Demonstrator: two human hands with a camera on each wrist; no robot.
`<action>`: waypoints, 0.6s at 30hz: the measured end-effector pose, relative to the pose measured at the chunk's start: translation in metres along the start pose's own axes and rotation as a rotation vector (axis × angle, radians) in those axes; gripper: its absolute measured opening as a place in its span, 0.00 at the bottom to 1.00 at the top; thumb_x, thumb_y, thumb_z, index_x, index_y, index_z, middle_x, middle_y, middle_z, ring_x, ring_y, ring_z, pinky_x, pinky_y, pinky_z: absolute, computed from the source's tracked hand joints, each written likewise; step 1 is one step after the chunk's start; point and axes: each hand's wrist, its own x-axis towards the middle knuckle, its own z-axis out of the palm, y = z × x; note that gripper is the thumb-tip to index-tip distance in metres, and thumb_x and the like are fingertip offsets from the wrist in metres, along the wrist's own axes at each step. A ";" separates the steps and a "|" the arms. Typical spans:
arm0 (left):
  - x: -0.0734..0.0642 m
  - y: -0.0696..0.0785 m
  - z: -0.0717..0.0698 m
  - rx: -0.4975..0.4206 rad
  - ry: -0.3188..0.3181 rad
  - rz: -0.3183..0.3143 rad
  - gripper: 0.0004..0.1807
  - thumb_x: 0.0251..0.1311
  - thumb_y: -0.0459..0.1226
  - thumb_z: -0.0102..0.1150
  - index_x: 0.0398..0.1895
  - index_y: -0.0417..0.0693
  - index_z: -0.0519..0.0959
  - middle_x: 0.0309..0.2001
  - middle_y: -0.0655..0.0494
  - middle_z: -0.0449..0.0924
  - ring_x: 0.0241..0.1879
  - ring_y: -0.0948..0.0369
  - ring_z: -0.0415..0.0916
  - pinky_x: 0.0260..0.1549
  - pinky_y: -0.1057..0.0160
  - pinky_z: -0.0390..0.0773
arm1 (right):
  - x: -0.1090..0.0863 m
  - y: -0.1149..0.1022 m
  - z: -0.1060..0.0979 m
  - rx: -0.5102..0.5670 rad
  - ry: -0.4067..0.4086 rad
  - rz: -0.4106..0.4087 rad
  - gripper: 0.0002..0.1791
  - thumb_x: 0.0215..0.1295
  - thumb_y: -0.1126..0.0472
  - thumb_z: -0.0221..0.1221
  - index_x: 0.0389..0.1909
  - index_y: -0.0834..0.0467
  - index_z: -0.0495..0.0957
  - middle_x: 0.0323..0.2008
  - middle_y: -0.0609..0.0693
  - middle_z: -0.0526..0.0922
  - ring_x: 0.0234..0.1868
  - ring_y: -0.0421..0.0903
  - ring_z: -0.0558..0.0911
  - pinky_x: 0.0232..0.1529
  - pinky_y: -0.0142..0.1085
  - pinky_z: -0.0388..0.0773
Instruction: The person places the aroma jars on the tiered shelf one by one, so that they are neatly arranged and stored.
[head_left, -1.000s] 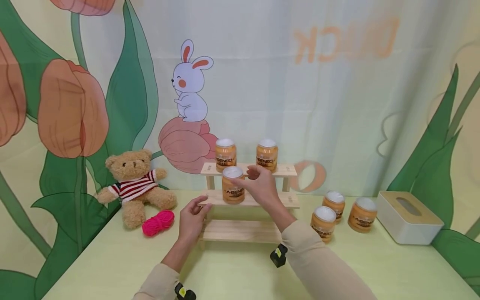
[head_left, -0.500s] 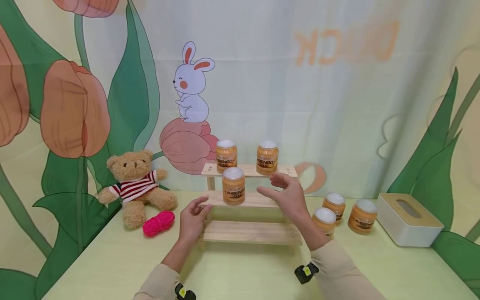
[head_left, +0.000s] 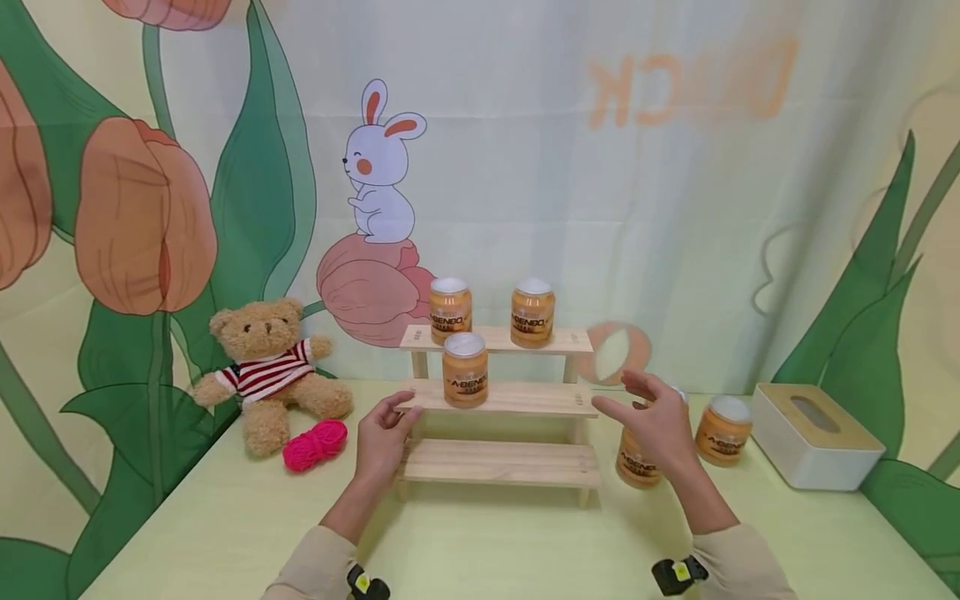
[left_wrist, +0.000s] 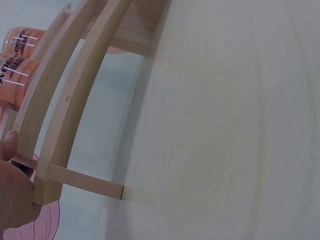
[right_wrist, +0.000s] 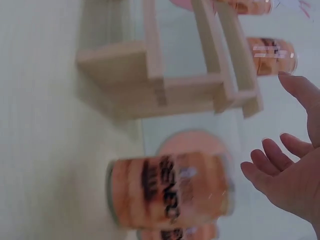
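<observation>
A stepped wooden display rack (head_left: 501, 460) stands in the middle of the table. My left hand (head_left: 381, 442) holds the left end of its middle shelf between thumb and fingers; its fingers are partly out of frame in the left wrist view. One orange jar (head_left: 465, 372) with a white lid sits upright on that middle shelf. Two similar jars, a left one (head_left: 451, 310) and a right one (head_left: 532, 313), stand on the top shelf. My right hand (head_left: 660, 423), fingers spread and holding nothing, hovers over a jar (head_left: 636, 460) on the table and partly hides it and another behind.
Farther right are another orange jar (head_left: 723, 430) and a white tissue box (head_left: 819, 442) with a wooden top. A teddy bear (head_left: 272, 371) and a pink yarn skein (head_left: 315, 444) lie left of the rack. A printed curtain (head_left: 675, 208) hangs behind.
My right hand has let go of the jar on the middle shelf and moved right, to the jars on the table. The left hand stays at the rack.
</observation>
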 end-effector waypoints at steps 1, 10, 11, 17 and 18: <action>0.000 0.000 0.000 -0.002 0.001 -0.001 0.15 0.64 0.35 0.66 0.54 0.45 0.82 0.38 0.42 0.83 0.30 0.63 0.72 0.22 0.72 0.66 | -0.001 0.006 -0.003 -0.019 0.009 0.005 0.41 0.57 0.48 0.73 0.65 0.64 0.71 0.62 0.60 0.75 0.64 0.57 0.71 0.63 0.51 0.69; -0.001 -0.003 -0.002 0.004 0.016 -0.015 0.16 0.63 0.35 0.67 0.53 0.44 0.83 0.35 0.48 0.84 0.29 0.63 0.72 0.20 0.72 0.65 | -0.003 0.046 -0.022 -0.079 0.026 0.105 0.46 0.58 0.45 0.71 0.70 0.66 0.65 0.65 0.65 0.71 0.64 0.61 0.70 0.61 0.50 0.68; -0.001 -0.003 -0.001 0.004 0.018 -0.019 0.16 0.63 0.35 0.68 0.53 0.44 0.83 0.35 0.49 0.84 0.29 0.63 0.72 0.19 0.72 0.65 | -0.004 0.049 -0.023 -0.094 0.027 0.113 0.46 0.58 0.44 0.71 0.70 0.65 0.65 0.65 0.65 0.71 0.63 0.60 0.71 0.60 0.49 0.69; 0.000 -0.002 -0.001 -0.005 0.010 -0.009 0.16 0.63 0.35 0.67 0.54 0.46 0.82 0.37 0.45 0.83 0.28 0.64 0.70 0.19 0.72 0.63 | -0.006 0.062 -0.027 -0.150 0.015 0.121 0.43 0.59 0.44 0.71 0.67 0.66 0.69 0.60 0.64 0.75 0.56 0.56 0.76 0.46 0.32 0.74; 0.001 -0.002 -0.001 -0.004 0.008 -0.006 0.16 0.63 0.35 0.67 0.54 0.46 0.82 0.38 0.44 0.83 0.28 0.64 0.70 0.19 0.72 0.63 | -0.006 0.065 -0.028 -0.149 0.009 0.119 0.42 0.59 0.44 0.71 0.66 0.66 0.70 0.59 0.64 0.76 0.55 0.56 0.76 0.44 0.31 0.74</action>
